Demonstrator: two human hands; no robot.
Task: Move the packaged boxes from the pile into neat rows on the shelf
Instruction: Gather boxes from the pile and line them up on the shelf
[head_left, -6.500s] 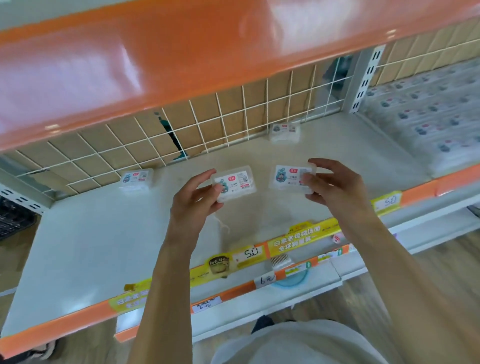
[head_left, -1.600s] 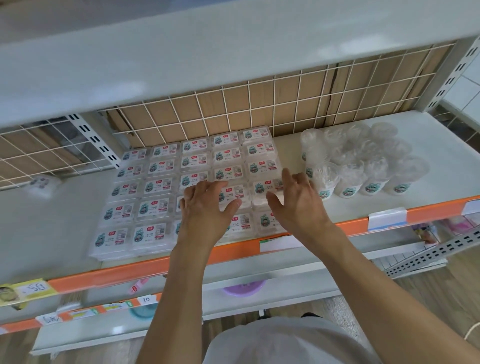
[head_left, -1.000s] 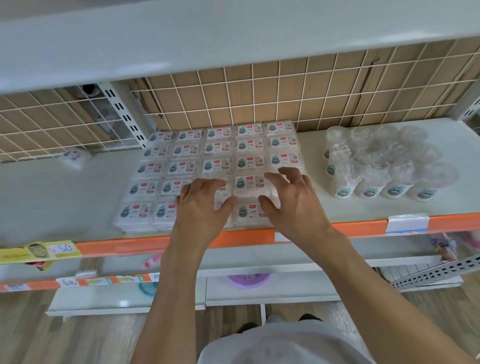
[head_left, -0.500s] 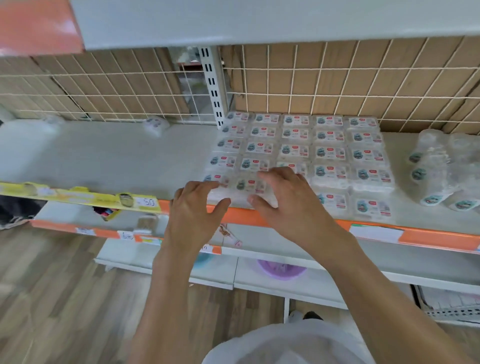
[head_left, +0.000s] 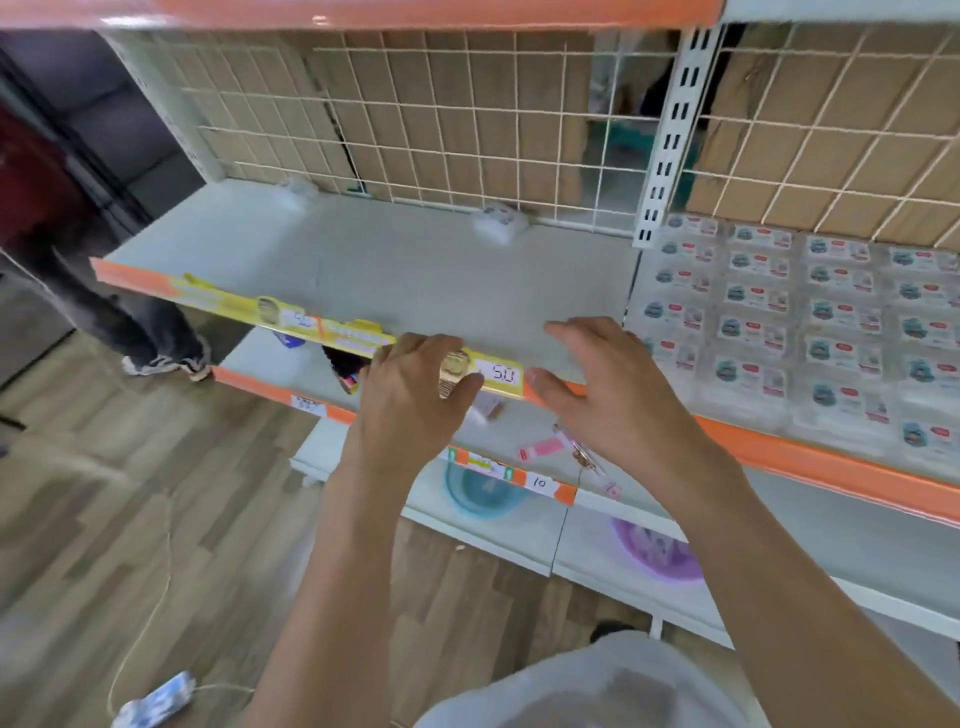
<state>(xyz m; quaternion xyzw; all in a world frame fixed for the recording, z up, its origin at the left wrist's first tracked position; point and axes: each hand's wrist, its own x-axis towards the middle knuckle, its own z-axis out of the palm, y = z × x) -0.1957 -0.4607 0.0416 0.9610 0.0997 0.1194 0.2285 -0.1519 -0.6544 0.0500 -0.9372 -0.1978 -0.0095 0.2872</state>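
The pile of clear packaged boxes with teal and red labels covers the right shelf bay in several rows. On the left shelf, two single boxes sit by the wire back: one near the upright post, another further left. My left hand hovers over the front price strip, fingers loosely bent, with no box visible in it. My right hand is spread over the shelf's front edge, just left of the pile, holding nothing.
A white upright post separates the two bays. Lower shelves hold a teal basin, a purple basin and small items. A person's legs stand at the left. A device on a cable lies on the wooden floor.
The view has swung left from the pile to the nearly bare shelf. Both hands have come off the pile's front boxes and now hover over the left bay's front edge.
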